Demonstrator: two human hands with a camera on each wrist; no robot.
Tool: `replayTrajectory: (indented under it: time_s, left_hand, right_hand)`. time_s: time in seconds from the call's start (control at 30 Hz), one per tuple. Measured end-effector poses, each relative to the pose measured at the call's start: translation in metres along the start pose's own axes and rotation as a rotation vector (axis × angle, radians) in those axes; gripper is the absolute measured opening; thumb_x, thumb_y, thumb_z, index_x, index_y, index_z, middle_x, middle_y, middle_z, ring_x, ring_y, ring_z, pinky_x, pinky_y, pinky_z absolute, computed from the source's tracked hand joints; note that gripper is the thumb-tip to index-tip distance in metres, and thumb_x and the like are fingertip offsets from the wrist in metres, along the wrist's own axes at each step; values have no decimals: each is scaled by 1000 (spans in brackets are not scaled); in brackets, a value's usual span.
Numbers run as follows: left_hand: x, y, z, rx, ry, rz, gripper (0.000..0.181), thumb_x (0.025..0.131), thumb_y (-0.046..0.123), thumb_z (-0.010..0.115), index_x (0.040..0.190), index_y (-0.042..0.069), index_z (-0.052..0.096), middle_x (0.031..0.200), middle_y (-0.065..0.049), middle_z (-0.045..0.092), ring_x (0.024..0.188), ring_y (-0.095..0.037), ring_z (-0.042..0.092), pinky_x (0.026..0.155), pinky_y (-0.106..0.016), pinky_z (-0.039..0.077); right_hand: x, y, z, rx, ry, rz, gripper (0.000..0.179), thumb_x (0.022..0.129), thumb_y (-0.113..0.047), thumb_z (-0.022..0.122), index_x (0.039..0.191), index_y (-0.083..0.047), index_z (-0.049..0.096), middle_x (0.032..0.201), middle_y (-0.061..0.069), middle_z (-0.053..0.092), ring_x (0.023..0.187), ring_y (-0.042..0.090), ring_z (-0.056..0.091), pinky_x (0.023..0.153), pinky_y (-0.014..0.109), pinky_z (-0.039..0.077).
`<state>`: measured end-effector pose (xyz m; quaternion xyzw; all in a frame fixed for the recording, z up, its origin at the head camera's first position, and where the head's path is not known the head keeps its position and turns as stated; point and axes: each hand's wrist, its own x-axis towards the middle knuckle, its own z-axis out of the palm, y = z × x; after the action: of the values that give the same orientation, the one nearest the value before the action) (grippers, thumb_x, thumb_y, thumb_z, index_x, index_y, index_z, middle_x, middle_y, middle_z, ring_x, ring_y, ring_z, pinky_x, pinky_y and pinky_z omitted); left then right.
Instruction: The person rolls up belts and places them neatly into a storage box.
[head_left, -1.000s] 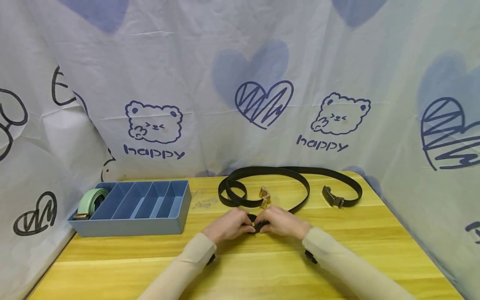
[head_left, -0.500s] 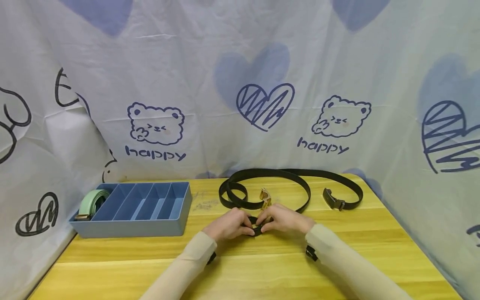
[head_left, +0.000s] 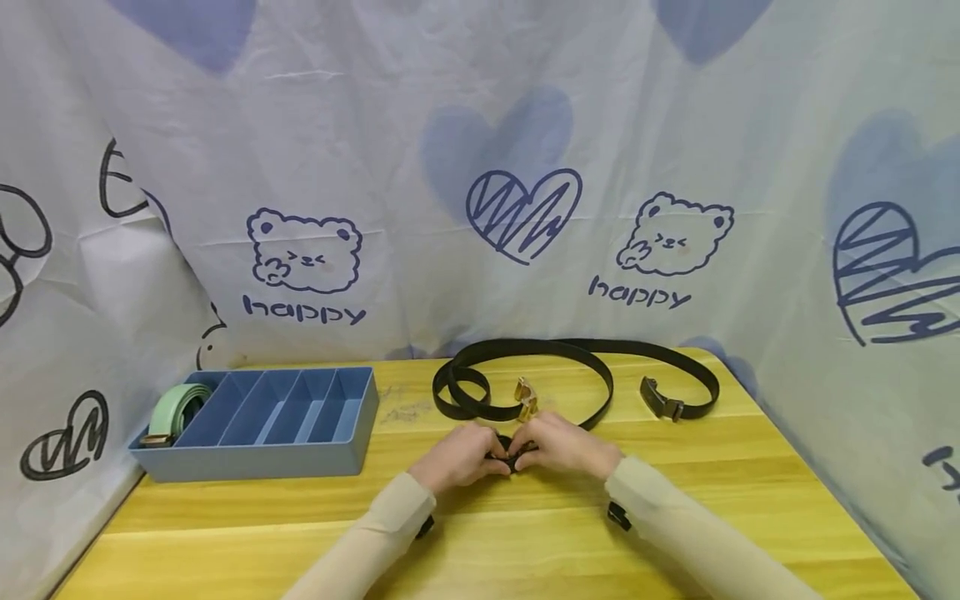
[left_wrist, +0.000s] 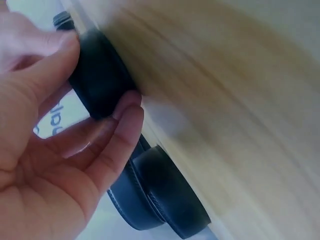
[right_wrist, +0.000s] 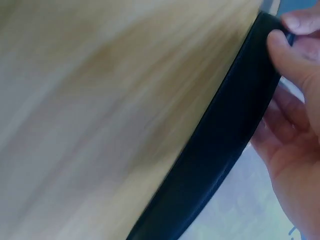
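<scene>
Both hands meet over a small curl of black belt [head_left: 504,446] near the table's middle. My left hand [head_left: 461,454] pinches it between thumb and fingers, as the left wrist view shows on the belt [left_wrist: 102,75]. From the other side my right hand [head_left: 558,447] pinches the same strap, whose length [right_wrist: 215,135] runs away from the fingers in the right wrist view. Just beyond the hands stands a gold buckle [head_left: 527,398] on a black strap looped at the left [head_left: 461,392]. A dark buckle [head_left: 662,402] ends a strap at the right. Where the straps cross is partly unclear.
At the left stands a blue divided tray [head_left: 251,461]. Its leftmost compartment holds a rolled green belt [head_left: 174,408]. A printed cloth [head_left: 420,208] hangs behind the wooden table [head_left: 525,542] and along its sides.
The small belt curl between the hands widened slightly half a second ago and is narrower now, with the fingertips closer together. The tray and the buckles stay in place.
</scene>
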<state>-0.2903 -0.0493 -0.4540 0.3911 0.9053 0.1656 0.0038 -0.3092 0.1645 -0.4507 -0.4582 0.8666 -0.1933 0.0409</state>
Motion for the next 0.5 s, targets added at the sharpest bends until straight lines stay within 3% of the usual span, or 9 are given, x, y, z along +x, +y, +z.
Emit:
replayTrajectory:
  time_s: [0.07, 0.13, 0.2, 0.27, 0.4, 0.5]
  left_hand:
    - [0, -1, -1, -5, -28, 8, 14, 92, 27, 74, 98, 18, 82, 98, 5, 79, 108, -15, 69, 87, -26, 57]
    - [1, -2, -3, -25, -57, 21, 16, 92, 25, 73, 103, 16, 82, 109, 3, 77, 129, -22, 60, 99, -32, 54]
    - [1, -4, -5, -52, -85, 28, 18, 93, 23, 72, 107, 16, 81, 122, -1, 72, 139, -25, 50, 105, -34, 51]
    - [1, -5, -7, -75, -108, 40, 19, 93, 22, 72, 108, 14, 80, 128, -6, 66, 137, -24, 50, 103, -33, 52]
    - [-2, -8, -9, -83, -121, 34, 18, 93, 20, 72, 108, 12, 80, 126, -8, 61, 121, -21, 57, 96, -31, 53]
    - [-3, -6, -9, -59, -104, 31, 19, 93, 19, 73, 109, 12, 80, 121, -6, 64, 114, -20, 59, 94, -30, 54]
  right_hand:
    - [-5, 4, -1, 18, -30, 21, 24, 90, -19, 76, 113, -13, 77, 110, -1, 77, 95, 6, 70, 83, 22, 56]
    - [-10, 7, -4, 25, -54, 45, 31, 89, -18, 77, 119, -14, 74, 117, -1, 74, 100, 11, 69, 86, 26, 56]
    - [-13, 10, -5, 11, -58, 42, 33, 88, -17, 77, 121, -15, 73, 123, 0, 72, 104, 15, 68, 89, 30, 56]
    - [-13, 10, -5, -36, -48, 22, 30, 89, -18, 77, 118, -15, 74, 123, 1, 72, 106, 16, 68, 91, 31, 55]
    - [-7, 5, -1, -143, 1, -36, 20, 87, -21, 79, 106, -15, 78, 110, -1, 76, 100, 12, 70, 89, 29, 56]
    - [-4, 1, 0, -170, 31, -12, 16, 84, -21, 81, 99, -16, 80, 98, -4, 77, 88, 6, 69, 80, 24, 56]
